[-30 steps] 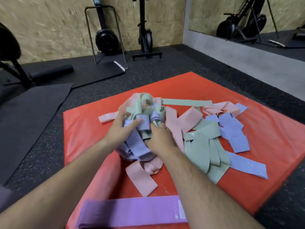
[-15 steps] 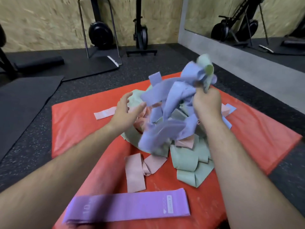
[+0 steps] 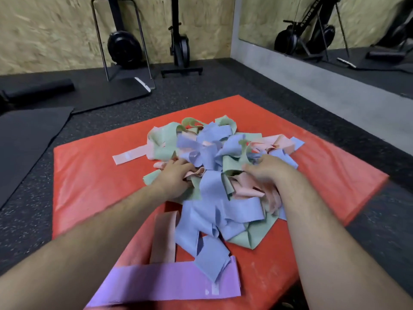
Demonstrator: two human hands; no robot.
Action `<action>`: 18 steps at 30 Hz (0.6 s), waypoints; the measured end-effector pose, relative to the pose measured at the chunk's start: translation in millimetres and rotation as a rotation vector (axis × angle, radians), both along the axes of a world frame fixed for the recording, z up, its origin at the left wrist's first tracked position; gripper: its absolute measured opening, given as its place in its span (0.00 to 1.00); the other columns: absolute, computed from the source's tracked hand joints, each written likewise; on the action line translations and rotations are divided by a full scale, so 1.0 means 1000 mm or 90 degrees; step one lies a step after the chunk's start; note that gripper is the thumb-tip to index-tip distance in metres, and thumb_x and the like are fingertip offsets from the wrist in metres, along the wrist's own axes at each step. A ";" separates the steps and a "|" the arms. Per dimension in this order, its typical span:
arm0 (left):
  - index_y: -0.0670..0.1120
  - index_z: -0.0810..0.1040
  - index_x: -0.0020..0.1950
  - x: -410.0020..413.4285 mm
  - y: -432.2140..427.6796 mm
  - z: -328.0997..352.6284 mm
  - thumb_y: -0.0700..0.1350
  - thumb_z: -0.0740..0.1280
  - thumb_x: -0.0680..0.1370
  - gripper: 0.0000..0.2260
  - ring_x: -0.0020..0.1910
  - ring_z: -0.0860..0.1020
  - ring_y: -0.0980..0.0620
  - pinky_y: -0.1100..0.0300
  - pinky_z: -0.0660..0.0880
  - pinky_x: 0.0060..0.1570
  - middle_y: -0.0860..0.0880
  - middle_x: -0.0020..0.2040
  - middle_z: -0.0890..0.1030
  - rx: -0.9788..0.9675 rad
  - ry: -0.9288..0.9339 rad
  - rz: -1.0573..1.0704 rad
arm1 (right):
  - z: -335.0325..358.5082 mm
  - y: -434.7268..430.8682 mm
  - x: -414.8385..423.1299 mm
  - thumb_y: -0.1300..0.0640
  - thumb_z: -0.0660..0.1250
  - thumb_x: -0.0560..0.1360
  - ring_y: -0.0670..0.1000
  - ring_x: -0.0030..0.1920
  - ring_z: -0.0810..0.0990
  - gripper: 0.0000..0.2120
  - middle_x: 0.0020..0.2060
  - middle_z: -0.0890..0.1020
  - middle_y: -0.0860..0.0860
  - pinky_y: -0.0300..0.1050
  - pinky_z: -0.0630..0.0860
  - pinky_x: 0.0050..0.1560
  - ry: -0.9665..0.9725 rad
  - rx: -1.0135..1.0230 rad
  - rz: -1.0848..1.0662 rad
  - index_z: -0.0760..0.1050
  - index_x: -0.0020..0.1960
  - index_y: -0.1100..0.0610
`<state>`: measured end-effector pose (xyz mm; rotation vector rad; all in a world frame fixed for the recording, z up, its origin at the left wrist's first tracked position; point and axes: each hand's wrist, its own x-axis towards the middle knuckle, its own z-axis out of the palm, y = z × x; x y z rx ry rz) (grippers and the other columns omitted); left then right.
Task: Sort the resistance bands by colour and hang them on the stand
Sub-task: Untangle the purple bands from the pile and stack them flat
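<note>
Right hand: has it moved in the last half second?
Yes. The right hand has dropped from above the far corner of the red mat onto the pile of bands.

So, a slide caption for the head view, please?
Left hand and right hand reach into a mixed-colour pile of resistance bands on a red mat.

Chipboard walls (image 3: 44,34) back a dark speckled rubber floor (image 3: 212,88), with black mats (image 3: 29,142) at the left of the frame. A mirror (image 3: 368,19) fills the upper right; two dark machines (image 3: 180,44), perhaps rowers, stand upper centre.
</note>
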<state>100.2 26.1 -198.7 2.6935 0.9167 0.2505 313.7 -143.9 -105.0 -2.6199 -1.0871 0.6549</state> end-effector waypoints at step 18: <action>0.53 0.79 0.52 0.011 0.020 0.174 0.36 0.64 0.72 0.15 0.44 0.85 0.48 0.47 0.83 0.36 0.47 0.48 0.83 -0.205 -0.572 0.210 | -0.049 0.005 -0.003 0.68 0.61 0.73 0.63 0.49 0.78 0.11 0.46 0.80 0.59 0.46 0.67 0.40 -0.036 0.330 -0.028 0.75 0.53 0.61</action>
